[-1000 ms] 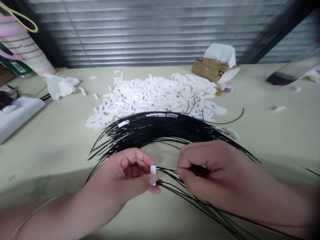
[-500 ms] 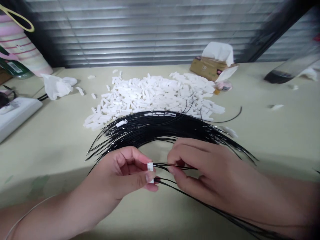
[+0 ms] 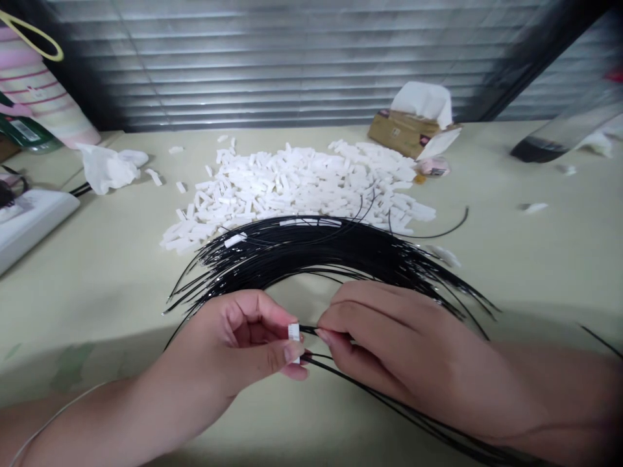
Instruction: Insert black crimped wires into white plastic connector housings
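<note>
My left hand (image 3: pixel 248 344) pinches a small white connector housing (image 3: pixel 294 333) between thumb and fingers, holding it upright. Black wires (image 3: pixel 341 372) run out of the housing's right side, the lower ones trailing under my right hand toward the bottom right. Close to the housing, my right hand (image 3: pixel 379 344) is closed on black wires near their ends at the upper part of the connector. Its fingertips hide exactly how many it grips. Beyond both hands lies a thick curved bundle of black wires (image 3: pixel 311 250) with bare metal tips.
Behind the bundle spreads a pile of white connector housings (image 3: pixel 292 181). A tissue pack (image 3: pixel 403 133) and a bottle of dark liquid (image 3: pixel 549 143) stand at the back right. On the left are a power strip (image 3: pixel 36 217), crumpled tissue (image 3: pixel 109 170) and a striped tumbler (image 3: pixel 48 91).
My right hand has come a little left, nearer the housing, so less wire shows between them. My left hand keeps its hold on the connector.
</note>
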`<state>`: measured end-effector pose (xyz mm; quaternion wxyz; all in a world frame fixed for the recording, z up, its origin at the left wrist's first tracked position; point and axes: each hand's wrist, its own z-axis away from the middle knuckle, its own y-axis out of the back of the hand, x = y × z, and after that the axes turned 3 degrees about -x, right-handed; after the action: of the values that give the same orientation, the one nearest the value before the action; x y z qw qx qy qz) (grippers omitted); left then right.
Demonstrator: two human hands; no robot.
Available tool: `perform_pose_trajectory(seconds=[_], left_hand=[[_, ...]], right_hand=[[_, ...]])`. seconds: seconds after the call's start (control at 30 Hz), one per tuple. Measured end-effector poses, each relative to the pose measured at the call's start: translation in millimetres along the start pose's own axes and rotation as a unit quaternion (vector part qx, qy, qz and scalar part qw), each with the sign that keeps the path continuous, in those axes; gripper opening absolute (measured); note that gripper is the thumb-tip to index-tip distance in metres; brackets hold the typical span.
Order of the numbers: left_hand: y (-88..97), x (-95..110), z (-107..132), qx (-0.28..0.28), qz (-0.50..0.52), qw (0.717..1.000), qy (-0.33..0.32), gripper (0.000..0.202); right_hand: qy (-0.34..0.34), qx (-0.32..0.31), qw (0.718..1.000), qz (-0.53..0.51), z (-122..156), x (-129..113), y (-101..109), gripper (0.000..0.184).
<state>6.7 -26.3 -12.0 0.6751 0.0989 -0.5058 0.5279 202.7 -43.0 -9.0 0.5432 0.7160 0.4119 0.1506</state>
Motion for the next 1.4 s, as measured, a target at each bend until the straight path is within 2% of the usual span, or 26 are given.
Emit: perform_pose_trajectory(seconds=[0.13, 0.23, 0.3, 0.4, 0.47, 0.57, 0.67, 0.9, 1.03, 1.17, 1.23, 1.3, 1.4], left_hand=[[-1.8, 0.1, 0.1, 0.004, -0.002, 1.0, -0.001, 0.008], [-2.8, 0.0, -1.2, 0.009, -0.008, 1.0, -0.007, 0.01], [-1.9, -0.1, -2.5, 0.008, -0.012, 1.0, 0.0, 0.012], [1.0, -0.6, -3.8, -0.001, -0.021, 1.0, 0.013, 0.013], [2.8, -0.9, -3.8, -0.015, -0.026, 0.999, 0.016, 0.014], [3.9, -0.5, -2.9, -0.023, -0.032, 0.999, 0.029, 0.018], [3.6, 0.8, -2.0, -0.016, -0.044, 0.998, 0.043, 0.018], [3.3, 3.1, -0.9, -0.016, -0.058, 0.997, 0.047, 0.02], [3.5, 3.3, -1.2, -0.021, -0.062, 0.997, 0.048, 0.02], [4.1, 3.1, -2.0, -0.02, -0.06, 0.997, 0.051, 0.018], [3.8, 3.4, -2.0, -0.024, -0.052, 0.997, 0.049, 0.017], [2.7, 4.5, -1.7, -0.023, -0.044, 0.998, 0.048, 0.017], [-0.5, 7.5, -1.3, -0.013, -0.032, 0.998, 0.05, 0.016]], right_hand=[[0.016, -0.019, 0.999, -0.021, -2.2, -0.2, 4.1, 0.035], [-0.01, -0.097, 0.993, -0.068, -7.0, 7.0, 22.7, 0.03], [-0.037, -0.129, 0.988, -0.079, -8.6, 17.6, 39.9, 0.026], [-0.08, -0.137, 0.986, -0.056, -5.1, 40.3, 62.4, 0.024], [-0.08, -0.179, 0.979, -0.052, -1.0, 56.4, 70.5, 0.027], [-0.059, -0.268, 0.959, -0.073, 4.1, 75.1, 71.7, 0.03], [-0.061, -0.324, 0.94, -0.09, 7.4, 82.9, 66.2, 0.025], [-0.048, -0.366, 0.926, -0.079, 8.3, 77.4, 59.9, 0.022], [-0.023, -0.371, 0.926, -0.06, 6.2, 77.5, 61.0, 0.02], [-0.021, -0.331, 0.941, -0.069, 4.8, 76.3, 69.8, 0.026], [-0.026, -0.281, 0.956, -0.085, 4.0, 70.0, 74.1, 0.027], [-0.052, -0.206, 0.971, -0.111, 3.3, 57.9, 73.6, 0.02], [-0.11, -0.119, 0.976, -0.146, 2.9, 32.3, 61.3, 0.013]])
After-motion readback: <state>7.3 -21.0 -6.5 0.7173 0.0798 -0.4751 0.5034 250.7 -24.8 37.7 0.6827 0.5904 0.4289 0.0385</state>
